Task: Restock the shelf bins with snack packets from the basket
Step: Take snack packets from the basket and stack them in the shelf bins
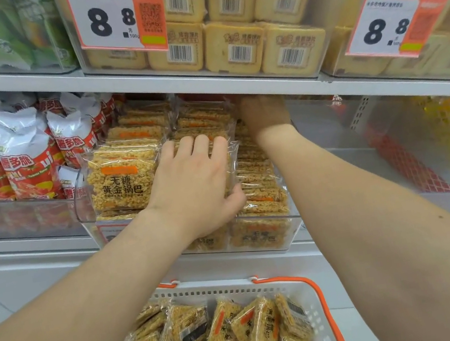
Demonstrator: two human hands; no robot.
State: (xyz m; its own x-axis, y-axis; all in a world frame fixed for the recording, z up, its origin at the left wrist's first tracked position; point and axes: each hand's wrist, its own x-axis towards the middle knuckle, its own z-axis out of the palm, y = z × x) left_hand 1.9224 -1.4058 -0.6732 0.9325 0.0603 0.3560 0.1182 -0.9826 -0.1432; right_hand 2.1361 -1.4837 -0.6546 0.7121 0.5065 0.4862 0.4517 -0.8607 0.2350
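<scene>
**Both hands in the bin; the supply sits straight below**

Left hand (193, 181): palm down, fingers nearly straight, pressing on the middle row of shelved packets (197, 121); clasps nothing. Right hand (265, 116): deep at the back of the clear bin (288, 237), in shadow, fingers hidden, so I cannot tell its grip. Rows run front to back, packets on edge. Basket (322, 297) is directly below, toward the person, with loose packets (215, 335) heaped inside. The left hand is nearer and likely fetches next.

right hand (264, 113) deep in shadow, its fingers hidden; basket (316, 284) cut off below.
</scene>
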